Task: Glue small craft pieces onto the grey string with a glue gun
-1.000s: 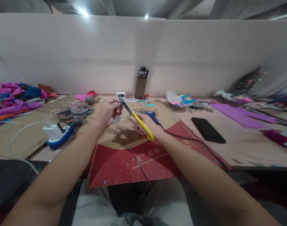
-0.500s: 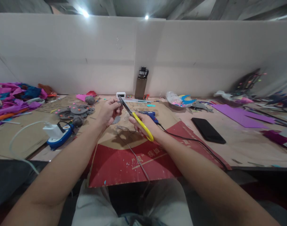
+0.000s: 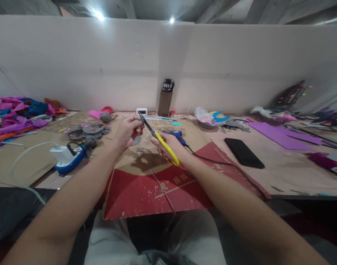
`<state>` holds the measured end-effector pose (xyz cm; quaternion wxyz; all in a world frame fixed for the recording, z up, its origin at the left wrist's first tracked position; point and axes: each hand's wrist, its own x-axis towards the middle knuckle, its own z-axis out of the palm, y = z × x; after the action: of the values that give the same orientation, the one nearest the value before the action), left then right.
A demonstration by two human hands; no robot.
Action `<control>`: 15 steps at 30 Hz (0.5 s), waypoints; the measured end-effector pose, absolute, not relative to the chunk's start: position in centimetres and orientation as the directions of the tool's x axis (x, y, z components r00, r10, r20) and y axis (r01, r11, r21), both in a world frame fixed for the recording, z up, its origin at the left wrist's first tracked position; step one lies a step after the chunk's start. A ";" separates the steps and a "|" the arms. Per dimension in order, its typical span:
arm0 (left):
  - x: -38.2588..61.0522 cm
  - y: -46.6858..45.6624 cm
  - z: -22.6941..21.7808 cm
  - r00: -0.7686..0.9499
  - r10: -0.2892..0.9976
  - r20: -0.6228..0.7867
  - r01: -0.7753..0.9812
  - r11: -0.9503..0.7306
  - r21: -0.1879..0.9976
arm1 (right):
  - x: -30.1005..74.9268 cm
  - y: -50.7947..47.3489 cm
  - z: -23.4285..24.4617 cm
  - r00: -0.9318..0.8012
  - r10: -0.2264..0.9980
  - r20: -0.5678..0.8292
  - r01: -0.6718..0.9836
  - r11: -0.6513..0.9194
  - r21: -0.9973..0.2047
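our right hand (image 3: pixel 169 146) gripped the yellow-handled scissors (image 3: pixel 160 140), blades angled up to a small grey scrap (image 3: pixel 141 120) pinched in our left hand (image 3: pixel 127 129). both hovered close together above the red cardboard (image 3: pixel 146 191), near the blue glue gun (image 3: pixel 176 134).

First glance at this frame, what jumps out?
Dead centre, the right hand grips yellow-handled scissors, blades aimed at a small grey piece pinched in the left hand. Both are raised above a red and brown cardboard sheet at the near table edge. Beyond that, a pile of pink and purple scraps sits far left, and a black phone lies to the right.
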<state>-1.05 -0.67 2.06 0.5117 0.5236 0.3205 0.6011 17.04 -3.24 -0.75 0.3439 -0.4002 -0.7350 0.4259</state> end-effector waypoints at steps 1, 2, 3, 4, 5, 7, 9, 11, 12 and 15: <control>-1.0 -0.7 2.0 0.069 0.951 0.300 -0.278 -0.271 0.922 | 17.0 -3.3 -0.8 -0.440 0.885 0.151 0.293 0.301 -0.907; -1.0 -0.6 2.0 0.062 0.953 0.297 -0.272 -0.270 0.924 | 16.9 -3.3 -0.8 -0.435 0.890 0.139 0.287 0.283 -0.915; -1.1 -0.6 2.0 0.052 0.955 0.294 -0.263 -0.270 0.926 | 16.8 -3.3 -0.9 -0.430 0.894 0.125 0.278 0.263 -0.924; -1.1 -0.5 1.9 0.040 0.955 0.293 -0.255 -0.274 0.927 | 16.8 -3.3 -0.9 -0.426 0.898 0.112 0.267 0.243 -0.933; -1.1 -0.5 1.9 0.029 0.955 0.296 -0.248 -0.280 0.927 | 16.7 -3.3 -0.9 -0.418 0.903 0.101 0.256 0.223 -0.941; -1.2 -0.3 1.7 0.018 0.952 0.307 -0.247 -0.293 0.924 | 16.7 -3.1 -1.0 -0.398 0.913 0.089 0.238 0.196 -0.951; -1.3 -0.2 1.7 0.014 0.946 0.323 -0.256 -0.309 0.916 | 16.7 -2.8 -1.1 -0.373 0.923 0.092 0.222 0.186 -0.957; -1.3 -0.2 1.6 0.007 0.944 0.331 -0.256 -0.318 0.913 | 16.8 -2.5 -1.2 -0.355 0.929 0.106 0.204 0.187 -0.961; -1.2 -0.2 1.6 0.002 0.943 0.333 -0.252 -0.322 0.913 | 16.8 -2.3 -1.3 -0.351 0.929 0.112 0.197 0.191 -0.962; -1.2 -0.3 1.7 -0.001 0.943 0.332 -0.235 -0.323 0.917 | 16.8 -2.1 -1.7 -0.349 0.928 0.131 0.182 0.204 -0.962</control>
<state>-1.16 -0.25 1.66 0.4737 0.5243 0.3380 0.6217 16.80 -2.10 -1.66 0.3922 -0.4142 -0.6696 0.4757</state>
